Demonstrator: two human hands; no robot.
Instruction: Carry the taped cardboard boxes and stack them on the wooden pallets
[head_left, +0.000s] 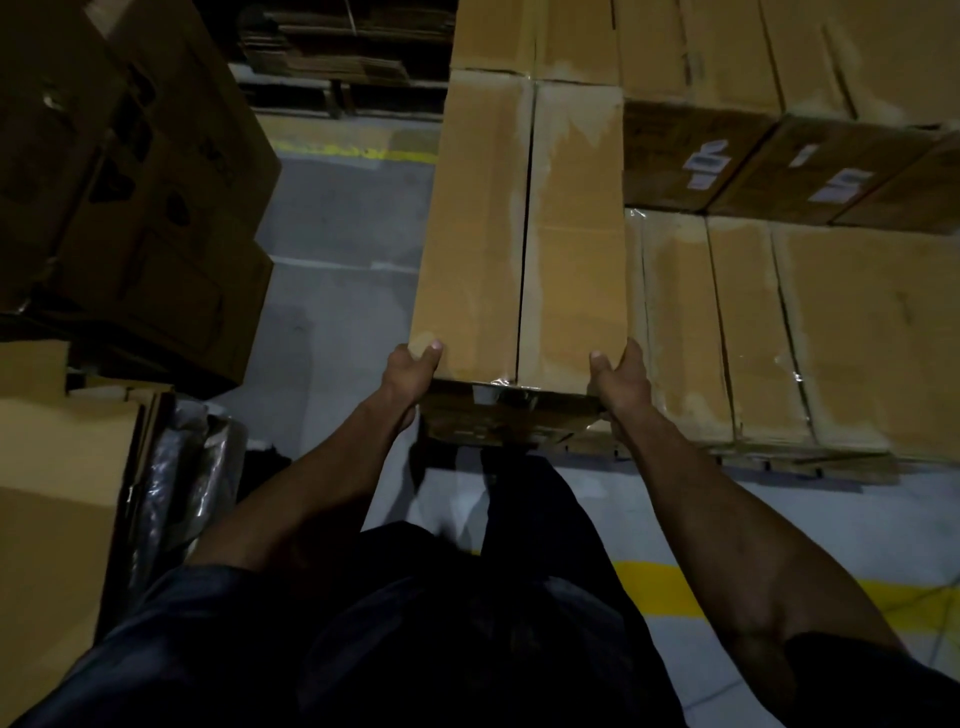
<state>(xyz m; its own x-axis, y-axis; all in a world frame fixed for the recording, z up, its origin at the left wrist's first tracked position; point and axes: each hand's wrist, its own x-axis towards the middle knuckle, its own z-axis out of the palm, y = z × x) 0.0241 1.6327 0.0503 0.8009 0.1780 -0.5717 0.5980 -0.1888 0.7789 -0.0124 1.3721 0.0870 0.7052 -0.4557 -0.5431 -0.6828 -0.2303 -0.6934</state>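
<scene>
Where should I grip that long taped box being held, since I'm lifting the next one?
Take the long taped box at its near end, one hand from each side. Here the left hand and right hand clasp the near corners; it is narrow enough to span.

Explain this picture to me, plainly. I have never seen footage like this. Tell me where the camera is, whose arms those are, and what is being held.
There is one picture, from a camera worn on a person's head, looking forward and down, so the two bare arms reaching out are the wearer's own. There is no machine here.

The left hand and right hand grip the near corners of a long taped cardboard box, thumbs on top. To its right lie more stacked boxes of the same kind, apparently on a wooden pallet whose edge shows beneath them. On the left stand darker cartons. Below is a grey floor with yellow lines. Whether the held box already rests on something is hidden.
</scene>
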